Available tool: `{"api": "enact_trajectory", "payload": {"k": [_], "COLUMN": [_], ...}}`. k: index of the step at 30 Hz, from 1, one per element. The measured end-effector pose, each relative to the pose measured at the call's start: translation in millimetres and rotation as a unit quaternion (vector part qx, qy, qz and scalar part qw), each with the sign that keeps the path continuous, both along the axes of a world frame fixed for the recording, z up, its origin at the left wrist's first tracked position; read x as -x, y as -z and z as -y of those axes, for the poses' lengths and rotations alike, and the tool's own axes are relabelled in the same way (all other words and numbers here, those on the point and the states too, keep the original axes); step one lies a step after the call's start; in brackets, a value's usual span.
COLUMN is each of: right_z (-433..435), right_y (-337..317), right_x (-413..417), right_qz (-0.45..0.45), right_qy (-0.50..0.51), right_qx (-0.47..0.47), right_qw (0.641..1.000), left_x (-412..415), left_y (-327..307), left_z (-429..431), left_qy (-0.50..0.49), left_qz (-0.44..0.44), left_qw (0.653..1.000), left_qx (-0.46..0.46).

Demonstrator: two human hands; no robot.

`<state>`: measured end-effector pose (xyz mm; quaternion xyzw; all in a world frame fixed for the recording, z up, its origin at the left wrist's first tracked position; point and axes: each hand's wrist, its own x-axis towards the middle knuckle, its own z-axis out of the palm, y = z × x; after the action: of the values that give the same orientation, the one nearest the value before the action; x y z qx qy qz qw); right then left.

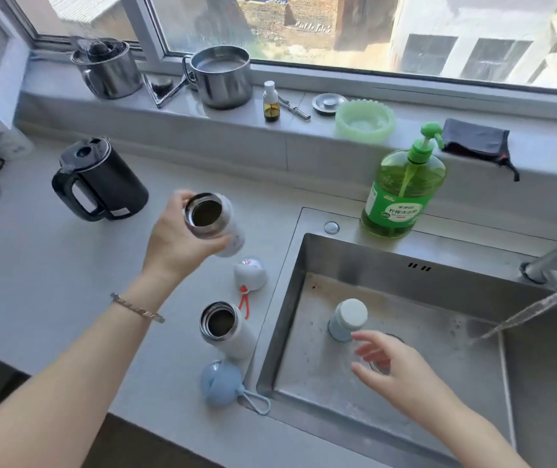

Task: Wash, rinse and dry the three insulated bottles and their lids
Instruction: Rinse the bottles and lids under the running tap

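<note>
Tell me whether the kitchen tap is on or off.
On. A stream of water runs from the tap down into the sink, splashing on its floor at the right.

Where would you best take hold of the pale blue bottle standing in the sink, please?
Grip the pale blue bottle round its cylindrical wall, below the upper end, coming from the near right where the right hand hovers open. It stands upright, its wall free all round.

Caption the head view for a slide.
Left hand holds an open bottle; right hand reaches toward the blue bottle in the sink.
</note>
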<state>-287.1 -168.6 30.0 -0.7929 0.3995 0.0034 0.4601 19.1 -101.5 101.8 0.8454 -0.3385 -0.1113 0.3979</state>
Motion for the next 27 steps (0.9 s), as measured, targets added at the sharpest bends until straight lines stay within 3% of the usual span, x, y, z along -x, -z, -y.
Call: {"api": "enact_trajectory", "payload": {"k": [9,14,18,21,23,27], "right_z": [3.3,3.5,4.4,7.0,10.3,21.7], "right_y": [25.4,26.3,25.7,26.8,27.6,31.5], "right_x": [-16.0,-22.1,-18.7,-10.4,-0.9,29.0], "right_qz": [-0.065,-0.072,-0.072,-0.076,-0.078,-0.085], "right_qy": [-0.037,-0.044,-0.042,-0.032,-0.014,0.06], "right_qx": [0.009,0.005,-0.003,-0.012,-0.019,-0.034], "right_qw": [0.997,0.996,0.996,0.997,0.997,0.994], "left_x": [-31.6,-32.6,-16.6,33.1,77.1,148.6], "left_y": [112.6,107.1,56.6,12.5,2.3,56.1], "left_z": [-37.5,-38.4,-23.2,-7.0,8.6,53.2], "left_qy": [-0.027,0.009,0.018,0.097,0.182,0.298], "left_qz": [-0.093,-0.114,-0.045,-0.005,-0.026,-0.099], "left_qw": [0.99,0.983,0.983,0.986,0.977,0.92], "left_qx": [-0.105,-0.146,-0.178,-0.132,-0.108,-0.236]}}
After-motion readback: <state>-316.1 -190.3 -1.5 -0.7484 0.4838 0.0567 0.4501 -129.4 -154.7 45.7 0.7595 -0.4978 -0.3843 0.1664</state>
